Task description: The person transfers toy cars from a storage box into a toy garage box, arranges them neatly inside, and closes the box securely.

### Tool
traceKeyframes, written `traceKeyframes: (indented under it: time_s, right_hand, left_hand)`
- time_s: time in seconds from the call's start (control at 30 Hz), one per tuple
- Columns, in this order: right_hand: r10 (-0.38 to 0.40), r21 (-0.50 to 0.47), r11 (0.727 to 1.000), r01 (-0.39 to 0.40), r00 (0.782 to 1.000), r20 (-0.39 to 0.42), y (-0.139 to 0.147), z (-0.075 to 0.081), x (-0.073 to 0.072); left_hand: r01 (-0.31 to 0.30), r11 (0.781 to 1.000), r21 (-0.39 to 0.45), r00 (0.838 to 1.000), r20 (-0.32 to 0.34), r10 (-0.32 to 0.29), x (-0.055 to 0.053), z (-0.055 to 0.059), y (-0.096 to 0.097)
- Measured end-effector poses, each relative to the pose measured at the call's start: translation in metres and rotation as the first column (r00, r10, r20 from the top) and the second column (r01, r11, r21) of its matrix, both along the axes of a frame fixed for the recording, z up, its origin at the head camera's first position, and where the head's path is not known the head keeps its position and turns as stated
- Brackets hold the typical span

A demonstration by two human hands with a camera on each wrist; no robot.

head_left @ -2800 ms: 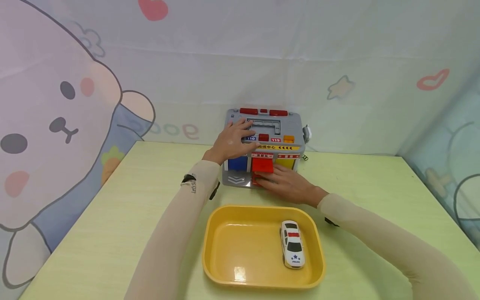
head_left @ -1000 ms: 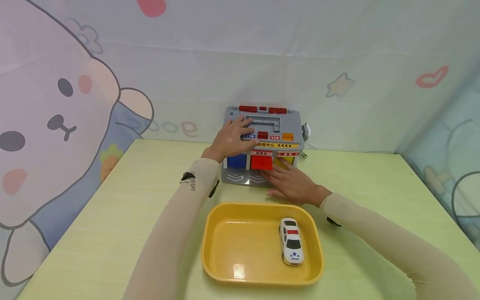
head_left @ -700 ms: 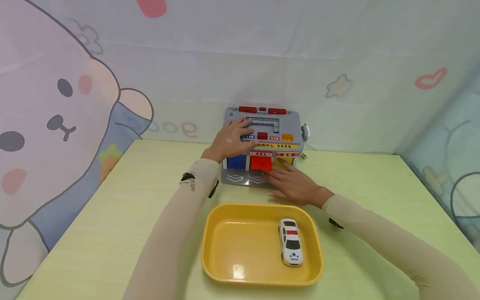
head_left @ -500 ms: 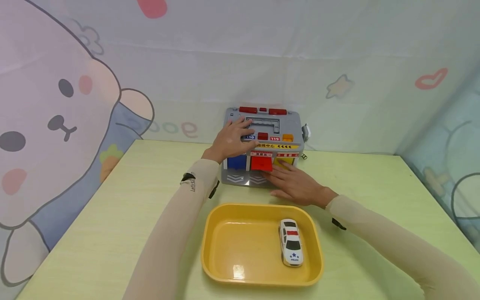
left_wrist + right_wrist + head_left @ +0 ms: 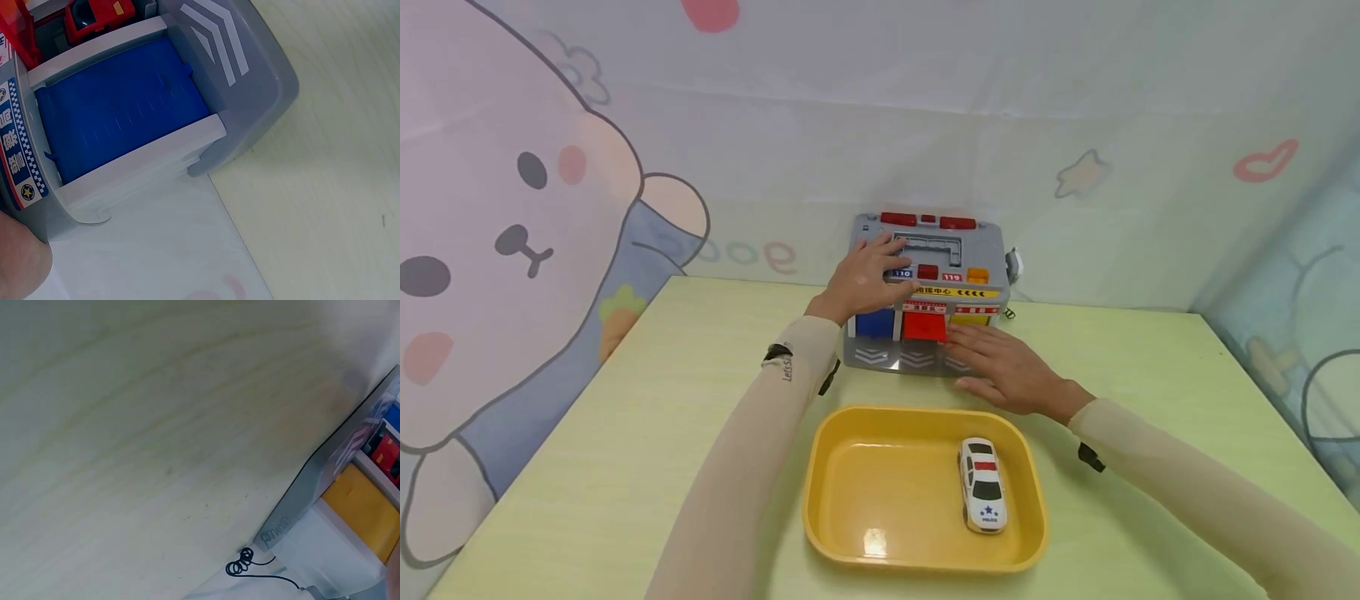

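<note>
A grey toy rescue station [image 5: 981,250] stands at the back of the table. My left hand [image 5: 863,279] rests spread on the left part of its roof. Its red door [image 5: 925,326] is tilted up over the middle bay, where the left wrist view shows a red toy vehicle [image 5: 97,19]. The blue door [image 5: 122,106] and the yellow door [image 5: 362,512] are down. My right hand [image 5: 1003,367] is just in front of the yellow door, fingers extended and close to the red door's right edge, holding nothing.
A yellow tray [image 5: 880,565] lies nearer me, with a white toy police car [image 5: 983,485] along its right side. A coiled black cord [image 5: 240,562] lies by the station's right side. A printed cloth [image 5: 925,125] hangs behind the table.
My right hand has drawn back to the right from the middle bay. A red thing earlier at its fingertips, under the raised door, no longer shows there in the head view. Left hand unchanged.
</note>
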State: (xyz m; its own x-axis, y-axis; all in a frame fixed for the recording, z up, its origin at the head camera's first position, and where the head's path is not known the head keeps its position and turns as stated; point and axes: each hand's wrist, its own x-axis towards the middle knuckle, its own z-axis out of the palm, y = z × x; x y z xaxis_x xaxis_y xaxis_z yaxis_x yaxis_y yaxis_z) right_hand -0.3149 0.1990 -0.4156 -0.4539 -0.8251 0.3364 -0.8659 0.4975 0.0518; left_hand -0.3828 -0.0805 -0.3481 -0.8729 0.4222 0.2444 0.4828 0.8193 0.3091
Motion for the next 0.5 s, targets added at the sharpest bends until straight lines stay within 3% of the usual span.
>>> traceKeyframes:
  time_s: [0.1,0.3,0.4,0.5]
  right_hand:
    - [0.019,-0.069,0.997,-0.022,0.999,-0.038,0.0,0.003,0.001]
    - [0.036,-0.209,0.975,-0.077,0.98,-0.195,-0.005,0.007,0.001]
    - [0.027,-0.233,0.97,-0.07,0.983,-0.184,-0.008,0.008,0.001]
    - [0.034,-0.206,0.977,-0.057,0.993,-0.112,-0.012,0.008,0.002]
  left_hand:
    - [-0.008,1.0,-0.002,1.0,-0.004,0.008,-0.001,-0.001,0.0]
    - [-0.007,1.0,-0.004,1.0,-0.012,0.007,-0.001,0.0,0.002]
    - [-0.007,1.0,-0.008,1.0,-0.013,0.006,0.0,0.0,0.002]
    - [-0.015,1.0,-0.018,1.0,-0.013,0.015,-0.001,-0.001,0.002]
